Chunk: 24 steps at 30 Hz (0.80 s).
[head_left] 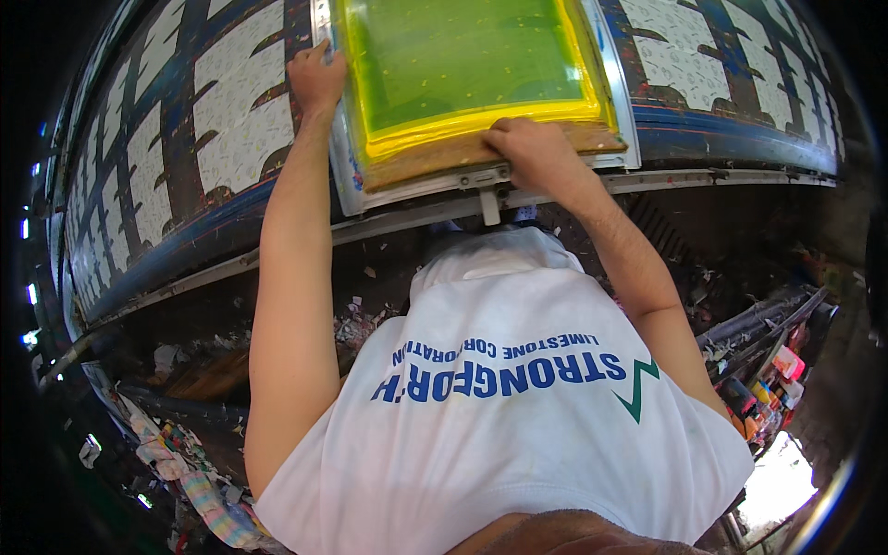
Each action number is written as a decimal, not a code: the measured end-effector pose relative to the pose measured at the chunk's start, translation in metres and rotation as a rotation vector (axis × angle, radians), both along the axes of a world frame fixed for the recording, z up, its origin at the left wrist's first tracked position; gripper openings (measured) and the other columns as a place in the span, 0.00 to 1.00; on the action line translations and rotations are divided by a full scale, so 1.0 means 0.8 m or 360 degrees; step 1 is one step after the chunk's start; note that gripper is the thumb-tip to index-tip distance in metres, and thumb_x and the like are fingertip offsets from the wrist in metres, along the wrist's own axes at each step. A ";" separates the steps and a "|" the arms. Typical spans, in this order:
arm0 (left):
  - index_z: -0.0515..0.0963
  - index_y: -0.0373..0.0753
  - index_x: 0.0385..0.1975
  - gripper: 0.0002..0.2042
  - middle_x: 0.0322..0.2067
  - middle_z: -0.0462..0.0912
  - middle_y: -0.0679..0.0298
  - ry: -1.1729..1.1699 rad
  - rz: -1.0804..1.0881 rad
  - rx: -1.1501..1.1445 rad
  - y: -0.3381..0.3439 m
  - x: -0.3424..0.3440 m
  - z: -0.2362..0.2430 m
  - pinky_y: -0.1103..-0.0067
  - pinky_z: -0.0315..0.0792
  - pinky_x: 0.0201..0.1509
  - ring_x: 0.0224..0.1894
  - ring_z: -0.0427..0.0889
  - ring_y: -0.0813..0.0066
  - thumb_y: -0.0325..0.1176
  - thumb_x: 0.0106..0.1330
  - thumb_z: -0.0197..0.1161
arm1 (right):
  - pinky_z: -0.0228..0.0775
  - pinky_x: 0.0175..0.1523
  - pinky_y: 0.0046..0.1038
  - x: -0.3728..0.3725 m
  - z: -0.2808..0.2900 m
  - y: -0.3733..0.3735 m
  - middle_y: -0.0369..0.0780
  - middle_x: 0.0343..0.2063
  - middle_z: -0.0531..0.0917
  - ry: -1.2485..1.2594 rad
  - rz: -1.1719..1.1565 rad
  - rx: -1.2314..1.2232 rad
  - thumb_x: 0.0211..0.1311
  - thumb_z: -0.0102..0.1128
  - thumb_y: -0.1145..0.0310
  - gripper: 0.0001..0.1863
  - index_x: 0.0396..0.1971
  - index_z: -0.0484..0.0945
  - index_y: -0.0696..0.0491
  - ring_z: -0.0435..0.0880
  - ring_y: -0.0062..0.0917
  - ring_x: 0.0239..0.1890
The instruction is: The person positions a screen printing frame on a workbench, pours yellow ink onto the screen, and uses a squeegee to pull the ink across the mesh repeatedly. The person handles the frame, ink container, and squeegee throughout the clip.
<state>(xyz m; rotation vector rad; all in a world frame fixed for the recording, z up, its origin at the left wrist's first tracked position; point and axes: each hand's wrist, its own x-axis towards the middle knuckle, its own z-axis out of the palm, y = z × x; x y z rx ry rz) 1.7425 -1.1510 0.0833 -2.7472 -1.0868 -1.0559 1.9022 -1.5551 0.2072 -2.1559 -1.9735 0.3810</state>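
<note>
Metal-framed screen w/ yellow-green mesh [472, 65] top centre on blue-and-white patterned cloth [213, 120], left hand [316, 79] gripping frame's left edge, right hand [532, 148] clamped on wooden squeegee [444, 157] at near edge, hands apart.

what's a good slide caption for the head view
Both hands, left hand and right hand, on a yellow-green printing screen over patterned fabric.

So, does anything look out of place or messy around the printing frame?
The screen frame sits square under both hands. The floor below the table is littered with paper scraps, and crumpled rags lie at lower left.
</note>
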 end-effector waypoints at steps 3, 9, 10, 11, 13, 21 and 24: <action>0.91 0.44 0.49 0.18 0.43 0.89 0.53 0.0093 0.0028 -0.0021 -0.002 -0.002 0.005 0.62 0.75 0.58 0.48 0.84 0.54 0.43 0.61 0.70 | 0.81 0.55 0.42 0.002 0.002 -0.022 0.44 0.48 0.86 0.0075 0.0126 0.0026 0.52 0.68 0.74 0.26 0.55 0.83 0.54 0.87 0.42 0.52; 0.90 0.44 0.52 0.18 0.44 0.89 0.53 0.0147 0.0034 -0.0025 -0.009 0.000 0.020 0.62 0.76 0.59 0.49 0.84 0.53 0.41 0.64 0.70 | 0.80 0.51 0.45 0.040 0.013 -0.062 0.46 0.41 0.88 0.0498 0.0188 0.0234 0.57 0.69 0.70 0.19 0.50 0.84 0.55 0.88 0.45 0.46; 0.90 0.45 0.52 0.18 0.44 0.89 0.54 0.0151 0.0040 -0.0063 -0.011 0.000 0.023 0.62 0.77 0.59 0.49 0.84 0.53 0.41 0.64 0.70 | 0.79 0.51 0.47 0.061 0.014 -0.071 0.46 0.41 0.88 0.0538 0.0071 0.0245 0.61 0.68 0.68 0.19 0.52 0.85 0.54 0.87 0.46 0.47; 0.90 0.45 0.53 0.18 0.44 0.89 0.54 0.0176 0.0068 -0.0121 -0.014 0.000 0.024 0.62 0.77 0.59 0.49 0.84 0.53 0.41 0.64 0.70 | 0.79 0.51 0.47 0.081 0.013 -0.081 0.46 0.42 0.88 0.0542 -0.0162 0.0227 0.62 0.68 0.67 0.18 0.52 0.85 0.54 0.87 0.46 0.47; 0.90 0.45 0.54 0.18 0.46 0.88 0.54 0.0175 0.0091 -0.0202 -0.018 0.000 0.028 0.62 0.77 0.61 0.51 0.84 0.53 0.41 0.65 0.69 | 0.79 0.52 0.47 0.134 0.004 -0.096 0.47 0.42 0.88 0.0563 -0.0518 0.0561 0.64 0.68 0.65 0.17 0.51 0.86 0.55 0.87 0.47 0.47; 0.88 0.43 0.56 0.19 0.48 0.87 0.54 0.0196 0.0083 -0.0220 -0.024 -0.001 0.035 0.64 0.77 0.61 0.54 0.84 0.53 0.39 0.66 0.71 | 0.80 0.52 0.39 0.247 -0.073 -0.078 0.48 0.45 0.87 0.0310 -0.1270 0.0533 0.65 0.73 0.56 0.26 0.55 0.84 0.59 0.88 0.42 0.46; 0.88 0.42 0.55 0.19 0.48 0.87 0.54 0.0143 0.0075 -0.0250 -0.027 0.000 0.035 0.64 0.77 0.61 0.54 0.84 0.53 0.38 0.66 0.72 | 0.79 0.56 0.43 0.244 -0.075 -0.067 0.51 0.47 0.85 0.0190 -0.1242 0.0425 0.60 0.76 0.53 0.32 0.57 0.82 0.60 0.86 0.46 0.50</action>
